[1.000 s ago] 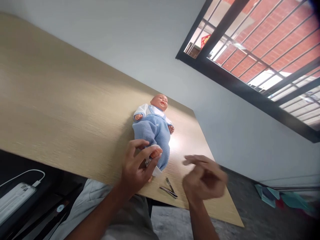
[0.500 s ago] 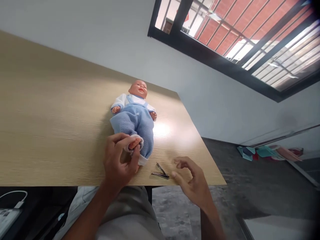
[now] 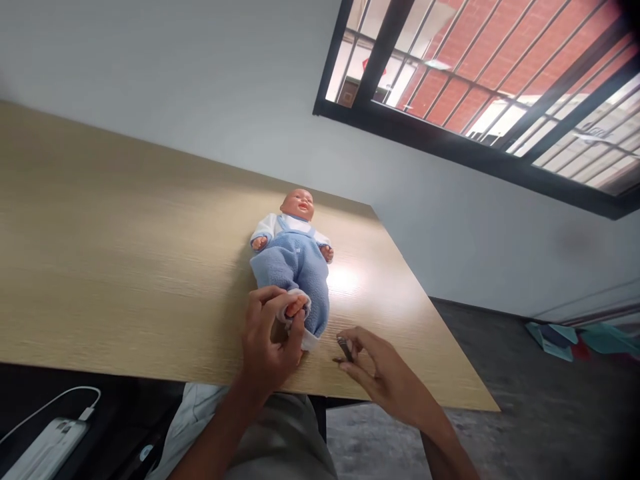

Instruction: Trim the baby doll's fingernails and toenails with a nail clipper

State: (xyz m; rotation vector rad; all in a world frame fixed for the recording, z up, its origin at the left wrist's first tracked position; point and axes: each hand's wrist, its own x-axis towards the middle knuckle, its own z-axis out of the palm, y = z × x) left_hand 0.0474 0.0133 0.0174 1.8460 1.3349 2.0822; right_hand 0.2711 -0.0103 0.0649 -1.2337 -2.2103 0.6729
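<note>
A baby doll in blue overalls and a white shirt lies on its back, head toward the wall. My left hand pinches the doll's bare foot at the white cuff, fingers closed round it. To the right of the doll's legs, my right hand holds a metal nail clipper between thumb and fingers, just above the table near its front edge. Part of the clipper is hidden by the fingers.
The wooden table reaches far left and ends at a slanting right edge. Behind it are a wall and a barred window. A white power strip with a cable is at lower left.
My right hand has closed on the nail clipper, which lay on the table before. The whole view has shifted, with the doll appearing lower and further right. My left hand keeps the foot.
</note>
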